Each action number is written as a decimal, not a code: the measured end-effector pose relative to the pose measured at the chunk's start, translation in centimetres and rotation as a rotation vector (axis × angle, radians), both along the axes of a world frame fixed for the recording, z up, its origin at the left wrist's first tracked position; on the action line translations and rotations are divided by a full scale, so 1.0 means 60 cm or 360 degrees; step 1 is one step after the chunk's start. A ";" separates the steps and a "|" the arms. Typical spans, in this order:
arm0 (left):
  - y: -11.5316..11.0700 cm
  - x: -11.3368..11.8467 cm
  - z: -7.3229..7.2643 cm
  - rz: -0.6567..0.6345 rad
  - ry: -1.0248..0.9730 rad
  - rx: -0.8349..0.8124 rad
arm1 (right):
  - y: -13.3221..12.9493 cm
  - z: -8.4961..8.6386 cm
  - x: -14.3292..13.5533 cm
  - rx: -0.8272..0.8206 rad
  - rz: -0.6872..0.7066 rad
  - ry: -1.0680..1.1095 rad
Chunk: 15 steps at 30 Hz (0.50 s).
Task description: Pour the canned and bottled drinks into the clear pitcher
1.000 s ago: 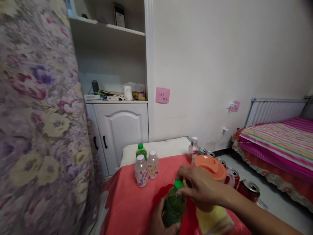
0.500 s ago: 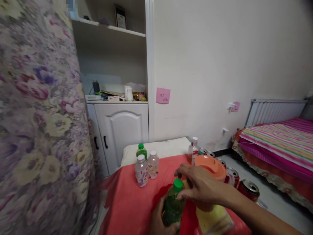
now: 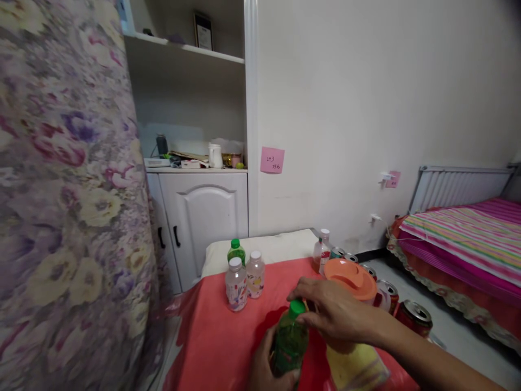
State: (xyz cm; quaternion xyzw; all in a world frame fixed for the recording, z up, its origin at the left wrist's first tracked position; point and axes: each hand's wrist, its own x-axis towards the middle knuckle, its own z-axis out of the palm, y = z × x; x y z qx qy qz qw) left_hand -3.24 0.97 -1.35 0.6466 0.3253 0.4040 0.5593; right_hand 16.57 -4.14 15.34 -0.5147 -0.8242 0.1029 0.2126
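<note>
Low in the view, my left hand [image 3: 269, 365] is wrapped around the body of a green plastic bottle [image 3: 290, 345], which stands upright over the red cloth. My right hand [image 3: 331, 309] reaches in from the right, its thumb and fingers closed about the bottle's green cap [image 3: 297, 308]. Beyond them a clear bottle with a white cap [image 3: 236, 285] stands beside a second such bottle [image 3: 255, 276]. Behind these two is another green bottle [image 3: 235, 252]. A yellow cloth [image 3: 356, 366] lies beneath my right forearm, partly covered by it.
Right of my hand sits a container with an orange lid [image 3: 345, 277]. Several drink cans, including a dark red one [image 3: 413, 319], line the table's right side near a white-capped bottle [image 3: 322, 251]. A floral curtain [image 3: 69, 217] hangs left; a bed [image 3: 468, 233] stands far right.
My right hand has shifted slightly left and down, its fingers closing in around the green cap. The left hand keeps its hold on the bottle. The view has shifted very slightly.
</note>
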 end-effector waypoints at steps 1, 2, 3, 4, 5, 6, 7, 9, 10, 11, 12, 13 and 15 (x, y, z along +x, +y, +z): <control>0.001 0.000 -0.002 0.0016 0.0004 0.0003 | 0.001 0.000 -0.001 -0.0001 0.0010 0.0014; 0.002 0.000 -0.004 0.0043 0.0015 -0.0004 | 0.001 -0.001 -0.003 -0.0002 0.0004 0.0032; 0.002 0.000 -0.006 0.0071 0.0031 -0.0014 | 0.002 -0.002 -0.005 -0.0004 -0.0010 0.0053; 0.003 0.001 -0.008 0.0094 0.0043 -0.0019 | 0.003 -0.003 -0.007 -0.0006 -0.0024 0.0076; 0.003 0.001 -0.008 0.0106 0.0044 -0.0018 | 0.004 -0.004 -0.010 -0.0010 -0.0034 0.0098; 0.002 0.002 -0.009 0.0103 0.0036 -0.0011 | 0.004 -0.005 -0.012 -0.0012 -0.0048 0.0116; 0.002 0.003 -0.009 0.0089 0.0026 -0.0005 | 0.003 -0.006 -0.014 -0.0013 -0.0065 0.0124; 0.000 0.005 -0.007 0.0055 0.0012 -0.0004 | 0.001 -0.009 -0.016 -0.0019 -0.0107 0.0118; 0.000 0.006 -0.006 0.0051 0.0013 -0.0012 | 0.000 -0.010 -0.016 -0.0022 -0.0126 0.0108; -0.001 0.006 -0.005 0.0054 0.0020 -0.0017 | -0.002 -0.011 -0.016 -0.0020 -0.0139 0.0097; -0.002 0.007 -0.005 0.0055 0.0030 -0.0018 | -0.004 -0.012 -0.014 -0.0016 -0.0143 0.0084; -0.002 0.007 -0.004 0.0057 0.0040 -0.0013 | -0.005 -0.012 -0.012 -0.0012 -0.0141 0.0074; -0.002 0.006 -0.004 0.0085 0.0056 0.0014 | -0.008 -0.009 -0.008 -0.0019 -0.0103 0.0059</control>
